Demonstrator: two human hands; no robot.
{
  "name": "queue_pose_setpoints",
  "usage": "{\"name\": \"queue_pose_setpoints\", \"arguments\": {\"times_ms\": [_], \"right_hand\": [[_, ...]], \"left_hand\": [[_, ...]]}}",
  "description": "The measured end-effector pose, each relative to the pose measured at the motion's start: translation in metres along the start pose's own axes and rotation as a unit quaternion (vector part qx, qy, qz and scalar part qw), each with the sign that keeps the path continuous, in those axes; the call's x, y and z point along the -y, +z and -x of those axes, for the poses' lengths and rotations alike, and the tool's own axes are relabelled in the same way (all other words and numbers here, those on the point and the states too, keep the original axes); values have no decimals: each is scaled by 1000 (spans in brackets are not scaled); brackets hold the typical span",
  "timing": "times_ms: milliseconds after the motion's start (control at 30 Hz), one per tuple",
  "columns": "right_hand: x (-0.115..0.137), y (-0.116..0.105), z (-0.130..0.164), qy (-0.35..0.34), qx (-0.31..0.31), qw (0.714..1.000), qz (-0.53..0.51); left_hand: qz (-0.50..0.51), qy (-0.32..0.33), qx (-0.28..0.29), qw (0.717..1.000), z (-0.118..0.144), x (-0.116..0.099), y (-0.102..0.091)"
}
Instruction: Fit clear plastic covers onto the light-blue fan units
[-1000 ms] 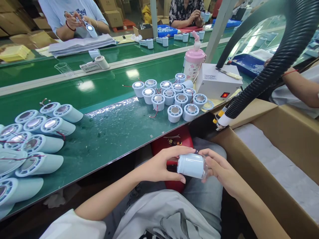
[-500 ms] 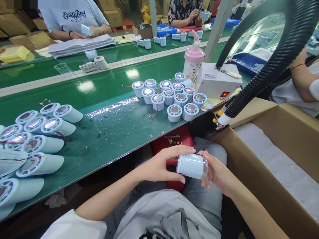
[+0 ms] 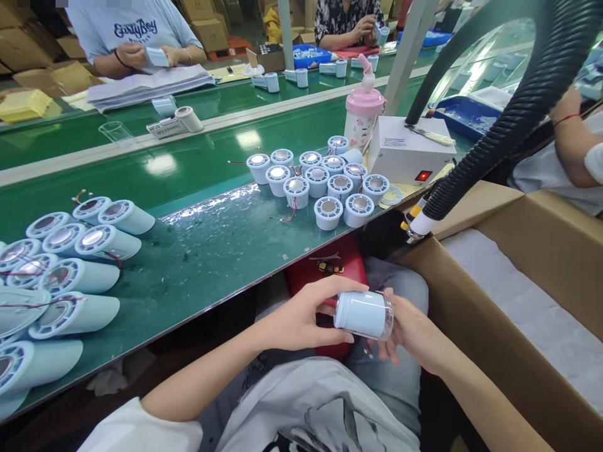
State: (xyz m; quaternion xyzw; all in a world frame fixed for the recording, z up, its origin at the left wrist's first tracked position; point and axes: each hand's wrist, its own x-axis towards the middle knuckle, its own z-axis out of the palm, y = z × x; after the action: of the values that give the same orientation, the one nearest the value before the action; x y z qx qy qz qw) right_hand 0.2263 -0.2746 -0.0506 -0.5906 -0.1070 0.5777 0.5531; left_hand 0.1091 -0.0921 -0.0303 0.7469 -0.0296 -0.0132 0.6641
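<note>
Over my lap, a light-blue cylindrical fan housing (image 3: 362, 314) lies on its side, with a clear plastic sleeve (image 3: 389, 317) around it that sticks out past its right end. My left hand (image 3: 311, 314) grips the housing's left end between thumb and fingers. At the right end, my right hand (image 3: 407, 326) holds the sleeve, its fingertips partly hidden behind it. A thin wire with a small connector (image 3: 368, 348) hangs below. On the bench just beyond, several similar light-blue housings (image 3: 328, 213) stand upright with round metal discs on top.
More tilted housings (image 3: 97, 274) with red and black wires crowd the bench's left. At right are a black flexible hose (image 3: 494, 144), a white box with a red switch (image 3: 400, 150) and a cardboard carton (image 3: 499, 282). Co-workers sit across the green conveyor (image 3: 188, 144).
My right hand's fingers have shifted slightly around the sleeve's end, and the small wire connector now shows below. The housing stays in nearly the same place.
</note>
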Motion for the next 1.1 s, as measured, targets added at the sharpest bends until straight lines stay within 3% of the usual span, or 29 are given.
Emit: {"name": "queue_pose_setpoints", "arguments": {"times_ms": [67, 100, 133, 200, 267, 300, 333, 367, 500, 567, 633, 767, 867, 933, 967, 1000, 1033, 1100], "right_hand": [[-4, -4, 3, -138, -54, 985, 88], [-5, -6, 5, -217, -85, 961, 146], [-7, -9, 6, -298, -111, 924, 211], [-8, -14, 9, -442, -119, 820, 343], [-8, -17, 11, -527, -77, 730, 428], [-8, -18, 12, -543, -57, 709, 446], [-8, -18, 13, -540, -45, 713, 445], [-8, -18, 14, -520, -37, 740, 425], [-7, -15, 18, -353, -1, 913, 203], [-5, -14, 20, -293, 16, 951, 98], [-5, -14, 22, -250, 17, 967, 56], [-8, -7, 20, -197, -3, 978, 65], [-11, -1, 11, -186, 0, 979, 78], [-13, -14, 6, -174, 12, 977, 120], [-14, -29, 5, -171, -11, 972, 159], [-14, -51, 7, -167, -58, 962, 208], [-13, -77, 9, -173, -158, 938, 257], [-8, -134, 14, -186, -427, 831, 304]], "left_hand": [[7, -28, -9, 1000, 1, -4, 1], [19, -41, -13, 999, 2, -5, 2], [35, -54, -15, 998, 2, -6, 2], [68, -80, -14, 994, 2, -7, 2], [91, -103, -7, 991, 2, -7, 2], [98, -111, -2, 989, 2, -7, 2], [102, -115, 3, 988, 1, -7, 1], [99, -114, 6, 988, 1, -7, 1], [67, -56, 13, 996, 0, -8, -2], [78, -43, 25, 996, 0, -9, -3], [107, -54, 43, 992, 0, -8, -4], [158, -94, 70, 980, 0, 5, 1], [202, -132, 36, 970, 3, 21, 14], [216, -168, 10, 962, 4, 23, 16], [202, -176, 3, 963, 3, 19, 12], [171, -172, -6, 970, 1, 11, 3], [120, -155, -20, 980, -2, 0, -10], [-20, -87, -100, 991, -12, -30, -50]]}}
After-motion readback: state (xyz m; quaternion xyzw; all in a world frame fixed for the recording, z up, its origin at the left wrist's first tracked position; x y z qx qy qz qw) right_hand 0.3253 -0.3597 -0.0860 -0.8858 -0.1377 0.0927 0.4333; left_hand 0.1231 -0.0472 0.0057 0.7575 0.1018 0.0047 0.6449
